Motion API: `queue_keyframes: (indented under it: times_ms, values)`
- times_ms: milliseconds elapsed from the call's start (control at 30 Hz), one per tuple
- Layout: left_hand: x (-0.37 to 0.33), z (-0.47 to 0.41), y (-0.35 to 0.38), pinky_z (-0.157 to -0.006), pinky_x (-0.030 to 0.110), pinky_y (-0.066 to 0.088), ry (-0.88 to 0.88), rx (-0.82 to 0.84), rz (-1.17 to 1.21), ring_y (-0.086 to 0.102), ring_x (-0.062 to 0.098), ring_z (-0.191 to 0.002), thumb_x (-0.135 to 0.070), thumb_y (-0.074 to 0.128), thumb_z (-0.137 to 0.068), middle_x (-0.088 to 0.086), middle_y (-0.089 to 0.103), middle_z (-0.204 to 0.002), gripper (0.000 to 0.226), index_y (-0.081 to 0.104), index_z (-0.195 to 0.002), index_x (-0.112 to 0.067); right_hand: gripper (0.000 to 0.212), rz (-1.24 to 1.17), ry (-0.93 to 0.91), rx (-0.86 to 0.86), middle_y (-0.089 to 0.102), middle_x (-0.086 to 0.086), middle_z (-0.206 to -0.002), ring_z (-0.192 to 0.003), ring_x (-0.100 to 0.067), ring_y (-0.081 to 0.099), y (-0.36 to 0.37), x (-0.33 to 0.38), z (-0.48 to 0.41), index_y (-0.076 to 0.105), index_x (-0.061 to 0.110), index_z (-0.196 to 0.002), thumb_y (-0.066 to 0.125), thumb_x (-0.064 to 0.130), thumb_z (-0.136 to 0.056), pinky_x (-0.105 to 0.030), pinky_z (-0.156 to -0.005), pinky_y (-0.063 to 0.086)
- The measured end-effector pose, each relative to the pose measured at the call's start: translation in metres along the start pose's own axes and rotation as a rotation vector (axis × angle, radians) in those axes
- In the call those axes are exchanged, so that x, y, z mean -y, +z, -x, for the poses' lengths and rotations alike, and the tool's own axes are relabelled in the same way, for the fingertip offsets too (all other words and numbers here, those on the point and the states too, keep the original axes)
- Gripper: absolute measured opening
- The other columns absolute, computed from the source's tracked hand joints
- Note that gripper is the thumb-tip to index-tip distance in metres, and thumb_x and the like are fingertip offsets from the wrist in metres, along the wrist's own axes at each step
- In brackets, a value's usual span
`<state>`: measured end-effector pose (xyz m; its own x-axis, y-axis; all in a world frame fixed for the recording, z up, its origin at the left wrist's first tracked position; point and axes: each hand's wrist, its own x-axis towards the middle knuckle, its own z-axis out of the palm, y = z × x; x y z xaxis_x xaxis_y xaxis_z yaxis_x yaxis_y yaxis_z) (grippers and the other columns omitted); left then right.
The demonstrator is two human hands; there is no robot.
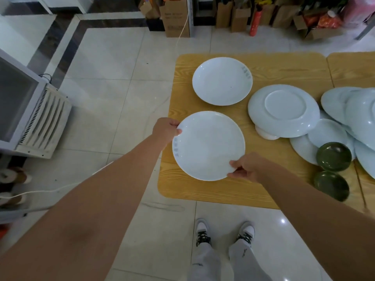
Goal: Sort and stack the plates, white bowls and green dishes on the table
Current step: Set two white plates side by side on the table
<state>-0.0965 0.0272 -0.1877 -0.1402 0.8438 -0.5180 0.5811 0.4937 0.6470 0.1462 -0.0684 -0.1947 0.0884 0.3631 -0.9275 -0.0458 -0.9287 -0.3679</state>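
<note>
A white plate (208,145) is held face up over the near left part of the wooden table (211,191). My left hand (165,130) pinches its left rim and my right hand (246,168) pinches its near right rim. A second white plate (222,81) lies face up farther back. An upside-down plate (284,110) rests tilted on a white bowl (265,133). Several more white plates (349,106) overlap at the right edge. Two green dishes (333,156) (330,185) sit near the front right.
A white appliance with a vent grille (40,118) stands on the tiled floor at the left. Cardboard boxes (175,17) and bags line the far wall. A white cable (40,192) runs over the floor. My feet (225,234) stand by the table's near edge.
</note>
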Motion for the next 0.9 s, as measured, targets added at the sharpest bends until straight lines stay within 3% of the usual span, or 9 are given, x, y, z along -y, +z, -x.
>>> queue_keyframes:
  times_ms: [200,300,467,633,700,767,900]
  values:
    - [0.013,-0.002,0.017,-0.086,0.045,0.058,0.021,0.019,-0.165,0.069,0.031,-0.095,-0.001,0.068,-0.083,0.011,0.071,-0.103,0.026,0.073,-0.106,-0.012,0.028,-0.099,-0.014,-0.027,0.067,-0.02,-0.099,-0.082,-0.034,0.069,0.01,-0.031,-0.012,0.05,0.002,-0.118,0.061,-0.004,-0.092,-0.045,-0.064,0.061]
    - [0.02,-0.002,0.022,-0.085,0.042,0.058,0.004,0.0,-0.203,0.068,0.03,-0.092,-0.002,0.066,-0.082,0.008,0.069,-0.095,0.022,0.071,-0.098,-0.016,0.029,-0.061,-0.062,-0.058,0.068,-0.02,-0.1,-0.08,-0.032,0.07,0.01,-0.034,-0.016,0.052,0.002,-0.121,0.062,0.0,-0.093,-0.042,-0.062,0.058]
    - [0.021,-0.004,0.024,-0.079,0.039,0.059,-0.034,0.013,-0.204,0.067,0.028,-0.086,-0.002,0.067,-0.083,0.01,0.069,-0.102,0.031,0.069,-0.111,-0.013,0.032,-0.051,-0.093,-0.076,0.069,-0.021,-0.104,-0.085,-0.033,0.07,0.007,-0.032,-0.017,0.053,0.0,-0.123,0.063,0.001,-0.092,-0.044,-0.065,0.059]
    - [0.022,-0.007,0.025,-0.083,0.044,0.059,-0.063,0.023,-0.19,0.068,0.034,-0.095,-0.001,0.067,-0.084,0.015,0.069,-0.106,0.029,0.068,-0.111,-0.01,0.02,-0.015,-0.116,-0.087,0.071,-0.02,-0.094,-0.077,-0.03,0.072,0.003,-0.033,-0.016,0.055,0.001,-0.112,0.061,0.009,-0.095,-0.04,-0.061,0.059]
    - [0.016,-0.009,0.024,-0.092,0.045,0.055,-0.034,0.027,-0.228,0.065,0.036,-0.104,-0.004,0.066,-0.086,0.018,0.067,-0.113,0.022,0.067,-0.109,-0.003,0.023,0.006,-0.123,-0.107,0.072,-0.019,-0.09,-0.074,-0.029,0.073,-0.004,-0.03,-0.014,0.058,-0.003,-0.107,0.062,0.016,-0.095,-0.038,-0.061,0.059]
    - [0.004,-0.01,0.022,-0.101,0.038,0.046,0.012,-0.006,-0.286,0.057,0.033,-0.118,-0.008,0.064,-0.089,0.016,0.061,-0.126,0.031,0.064,-0.118,0.001,0.029,0.019,-0.128,-0.155,0.073,-0.021,-0.088,-0.077,-0.031,0.073,-0.014,-0.024,-0.012,0.062,-0.006,-0.103,0.065,0.021,-0.094,-0.039,-0.063,0.061]
    - [-0.034,-0.01,0.027,-0.093,0.031,0.044,0.075,-0.14,-0.208,0.056,0.028,-0.119,-0.008,0.062,-0.088,0.007,0.058,-0.132,0.039,0.058,-0.127,-0.012,0.024,0.003,-0.152,-0.228,0.069,-0.018,-0.087,-0.078,-0.028,0.07,-0.044,-0.002,-0.002,0.06,-0.003,-0.1,0.062,0.02,-0.096,-0.038,-0.069,0.06]
